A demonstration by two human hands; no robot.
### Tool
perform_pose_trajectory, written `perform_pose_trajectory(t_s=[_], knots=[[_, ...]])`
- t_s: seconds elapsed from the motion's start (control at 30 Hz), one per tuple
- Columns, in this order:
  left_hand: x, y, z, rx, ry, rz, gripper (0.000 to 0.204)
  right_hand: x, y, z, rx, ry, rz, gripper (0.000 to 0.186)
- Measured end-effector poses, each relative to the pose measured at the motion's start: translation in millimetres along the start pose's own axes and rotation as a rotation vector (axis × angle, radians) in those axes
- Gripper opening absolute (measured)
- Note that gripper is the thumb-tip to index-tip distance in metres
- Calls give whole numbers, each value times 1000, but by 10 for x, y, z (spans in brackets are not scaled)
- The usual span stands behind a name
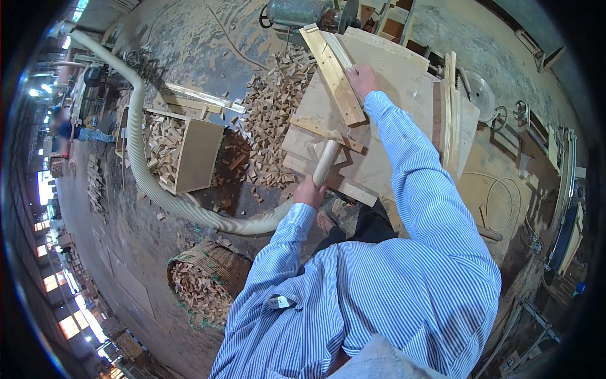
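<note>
My left hand point(309, 192) is wrapped round the pale tube end point(326, 159) of a ribbed hose point(233, 225). The tube tilts up over the near left edge of a plywood worktop point(394, 95), close to a narrow wooden bar point(319, 129) and some short offcuts. Further off, my right hand point(364, 81) is closed on the edge of a pale wooden strip point(338, 50). That strip lies alongside a wider plank point(334, 79) on the worktop. My right fingertips are partly hidden.
Small wood offcuts point(278, 114) are heaped left of the worktop. A wooden box point(201, 155) and a woven basket point(214, 278) hold more. Long strips point(449, 120) stand along the worktop's right side. A motor-like machine point(300, 12) sits beyond; another person point(69, 129) is far left.
</note>
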State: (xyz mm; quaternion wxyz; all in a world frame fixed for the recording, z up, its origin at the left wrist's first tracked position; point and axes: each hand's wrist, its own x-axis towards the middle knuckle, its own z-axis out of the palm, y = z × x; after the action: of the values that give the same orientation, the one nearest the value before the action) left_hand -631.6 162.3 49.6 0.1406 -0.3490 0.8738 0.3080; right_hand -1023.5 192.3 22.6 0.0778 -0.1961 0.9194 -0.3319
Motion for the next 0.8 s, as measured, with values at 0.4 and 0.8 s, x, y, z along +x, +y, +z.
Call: perform_pose_trajectory(t_s=[0.4, 0.8], knots=[[332, 240, 57, -13, 12, -22, 43, 464, 179, -6, -32, 113, -118, 32], [936, 690, 83, -16, 33, -1, 44, 1165, 426, -178, -45, 102, -114, 31]])
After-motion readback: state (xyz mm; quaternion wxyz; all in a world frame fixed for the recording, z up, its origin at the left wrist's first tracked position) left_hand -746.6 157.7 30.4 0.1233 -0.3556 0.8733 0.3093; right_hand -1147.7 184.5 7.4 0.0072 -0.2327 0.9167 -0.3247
